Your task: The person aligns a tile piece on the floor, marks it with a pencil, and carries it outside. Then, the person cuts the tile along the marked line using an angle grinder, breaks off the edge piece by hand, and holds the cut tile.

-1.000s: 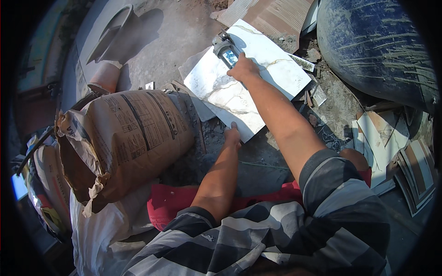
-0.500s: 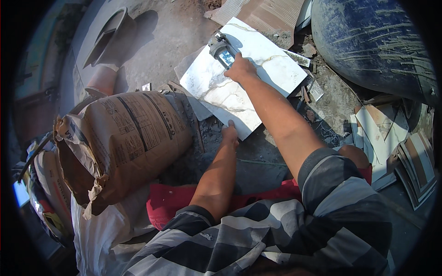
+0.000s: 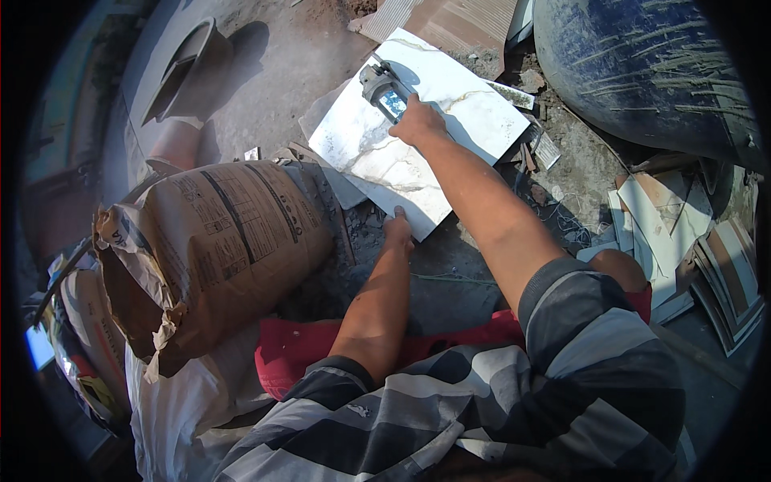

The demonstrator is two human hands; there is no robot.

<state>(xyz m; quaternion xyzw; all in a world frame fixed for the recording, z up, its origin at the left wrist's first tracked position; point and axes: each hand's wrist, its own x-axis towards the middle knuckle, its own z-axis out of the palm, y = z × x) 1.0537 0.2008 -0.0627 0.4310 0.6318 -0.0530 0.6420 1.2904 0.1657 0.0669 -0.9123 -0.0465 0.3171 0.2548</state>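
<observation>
Stiff tile, likely brittle: hold by the edges

Tile (image 3: 393,165) at centre, face up, white with brownish veins, partly over a grey slab (image 3: 347,190), rubble (image 3: 371,223) along the near-left side. Expect some heft, no flex, a slick face, worse with dust. Likely to chip at corners or crack if levered over a hard point. Take hold at mid-edge on opposite sides, palm underneath to spread the load; keep fingers clear of the tool (image 3: 381,87) head and treat any raw edge as sharp

Left hand (image 3: 398,230) clamped on the near-left edge by the near corner, thumb on top, fingers hidden below. Right hand (image 3: 422,122) wrapped around the tool, by look a grinder, over the far half of the tile; can't tell if touching the face

Further out: paper bag (image 3: 233,217) to the left, torn at the mouth, apart from the tile. Ridged brown sheet (image 3: 462,28) beyond the far edge. Scraps (image 3: 662,233) off right, blue barrel (image 3: 642,72) upper right, tub (image 3: 189,68) upper left
</observation>
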